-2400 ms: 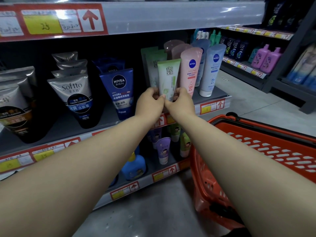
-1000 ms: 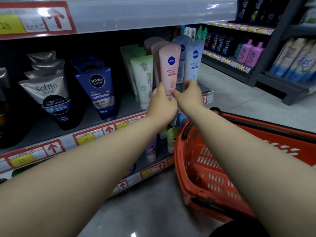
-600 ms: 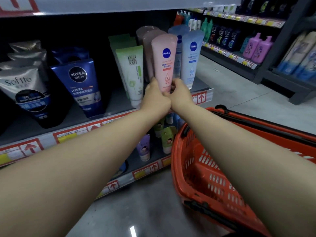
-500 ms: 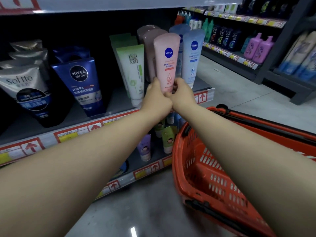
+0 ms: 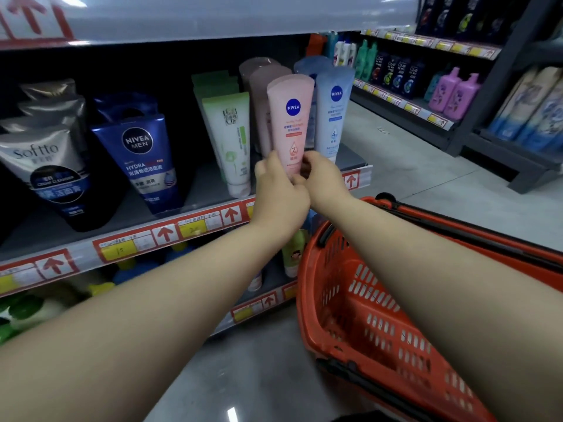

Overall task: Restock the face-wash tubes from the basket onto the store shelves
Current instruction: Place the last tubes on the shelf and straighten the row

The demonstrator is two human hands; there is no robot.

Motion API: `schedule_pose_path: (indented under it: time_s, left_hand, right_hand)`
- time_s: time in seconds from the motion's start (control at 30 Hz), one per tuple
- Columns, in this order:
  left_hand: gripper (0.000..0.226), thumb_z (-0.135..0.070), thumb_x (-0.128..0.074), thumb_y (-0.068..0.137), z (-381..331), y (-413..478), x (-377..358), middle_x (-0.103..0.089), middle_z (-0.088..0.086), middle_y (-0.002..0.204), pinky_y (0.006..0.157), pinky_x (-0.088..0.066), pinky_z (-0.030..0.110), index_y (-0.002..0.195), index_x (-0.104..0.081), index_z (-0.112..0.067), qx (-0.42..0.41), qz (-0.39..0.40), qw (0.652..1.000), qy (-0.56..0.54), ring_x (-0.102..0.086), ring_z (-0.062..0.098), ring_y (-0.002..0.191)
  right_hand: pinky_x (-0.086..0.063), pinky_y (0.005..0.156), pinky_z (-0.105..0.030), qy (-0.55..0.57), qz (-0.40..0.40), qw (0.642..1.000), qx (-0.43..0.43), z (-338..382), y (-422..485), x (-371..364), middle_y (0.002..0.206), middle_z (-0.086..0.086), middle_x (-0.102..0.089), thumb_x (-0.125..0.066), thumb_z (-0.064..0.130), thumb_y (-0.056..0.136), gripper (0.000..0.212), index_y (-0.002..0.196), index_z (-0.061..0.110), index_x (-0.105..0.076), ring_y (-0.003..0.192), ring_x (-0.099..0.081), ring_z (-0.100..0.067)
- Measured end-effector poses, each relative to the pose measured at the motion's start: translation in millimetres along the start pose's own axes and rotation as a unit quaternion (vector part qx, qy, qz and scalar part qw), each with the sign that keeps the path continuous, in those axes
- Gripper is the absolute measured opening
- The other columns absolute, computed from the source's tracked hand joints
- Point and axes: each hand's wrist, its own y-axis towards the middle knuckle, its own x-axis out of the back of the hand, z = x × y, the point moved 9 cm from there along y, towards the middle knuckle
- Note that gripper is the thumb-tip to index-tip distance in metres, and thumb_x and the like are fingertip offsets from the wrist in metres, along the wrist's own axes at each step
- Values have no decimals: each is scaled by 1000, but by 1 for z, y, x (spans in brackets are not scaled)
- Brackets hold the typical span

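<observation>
A pink Nivea tube (image 5: 290,123) stands cap-down at the front of the middle shelf (image 5: 170,231). My left hand (image 5: 278,193) and my right hand (image 5: 323,178) both grip its lower end, fingers curled round it. Its cap is hidden behind my hands. A pale green tube (image 5: 231,141) stands just left of it and a light blue Nivea tube (image 5: 333,114) just right. More pinkish tubes (image 5: 262,86) stand behind. The red basket (image 5: 380,300) sits on the floor below my right arm; its inside is mostly hidden by that arm.
A blue Nivea Men tube (image 5: 143,159) and silver Softto tubes (image 5: 48,166) stand further left. Small tubes and bottles fill the lower shelf (image 5: 259,303). Another shelving unit (image 5: 457,95) with bottles stands across the grey aisle floor (image 5: 411,166).
Earlier both hands were at the pale green tube; they then shifted right to the pink Nivea tube. Over the last half second they keep hold of it with little movement.
</observation>
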Motion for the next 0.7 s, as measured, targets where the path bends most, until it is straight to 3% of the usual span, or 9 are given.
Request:
schedule_pose_path:
  time_s: [0.23, 0.37, 0.43, 0.5, 0.57, 0.63, 0.7]
  left_hand:
    - [50, -6, -45, 91, -5, -2, -10, -39, 14, 133, 103, -42, 31, 141, -36, -6, 14, -11, 1000, -25, -51, 24, 118]
    - [48, -4, -45, 91, -6, -10, -12, -37, 11, 133, 98, -42, 23, 138, -39, -7, -2, -20, 999, -27, -50, 19, 114]
    - [45, -1, -49, 87, -9, -10, -1, -36, 11, 129, 95, -39, 16, 131, -41, -6, -19, -79, 996, -37, -48, 18, 111]
    - [55, -1, -54, 82, -8, -5, 10, -34, 12, 132, 92, -27, 6, 133, -35, -7, -24, -131, 991, -31, -42, 20, 119]
    - [73, -2, -54, 81, 1, 5, 7, -27, 11, 145, 95, -20, 6, 145, -19, -8, -1, -108, 994, -34, -34, 19, 132]
    - [83, -3, -52, 84, 8, 12, -5, -26, 7, 152, 97, -23, 8, 150, -3, -12, 16, -50, 997, -57, -35, 15, 136]
    - [87, -9, -54, 80, 10, 14, -11, -32, 6, 150, 102, -31, 14, 151, -4, -15, 11, -29, 997, -70, -40, 14, 133]
  right_hand:
    - [-50, 91, -39, -6, 21, 999, 35, -7, 7, 1, 106, -6, -69, -63, 18, 86, 30, 114, 9, -59, 98, -64, -22]
    - [-51, 90, -37, -13, 25, 998, 52, -9, 10, 1, 109, -6, -67, -62, 17, 86, 31, 115, 9, -57, 99, -63, -21]
    - [-50, 87, -33, -1, 26, 998, 52, -9, 13, 2, 112, -4, -66, -62, 18, 86, 34, 119, 11, -55, 101, -62, -19]
    - [-51, 90, -35, 23, 10, 998, 56, -8, 16, 3, 115, -4, -66, -64, 20, 85, 37, 120, 13, -54, 103, -62, -20]
    - [-50, 91, -35, 35, 1, 997, 65, -7, 18, 0, 115, -5, -66, -64, 19, 85, 35, 119, 13, -55, 103, -62, -20]
    - [-51, 90, -36, 39, -1, 997, 70, -6, 19, -3, 113, -5, -66, -63, 18, 86, 30, 115, 13, -56, 102, -62, -21]
    - [-52, 90, -40, 54, 2, 996, 65, -8, 21, -6, 111, -6, -67, -61, 16, 88, 25, 112, 13, -56, 101, -62, -22]
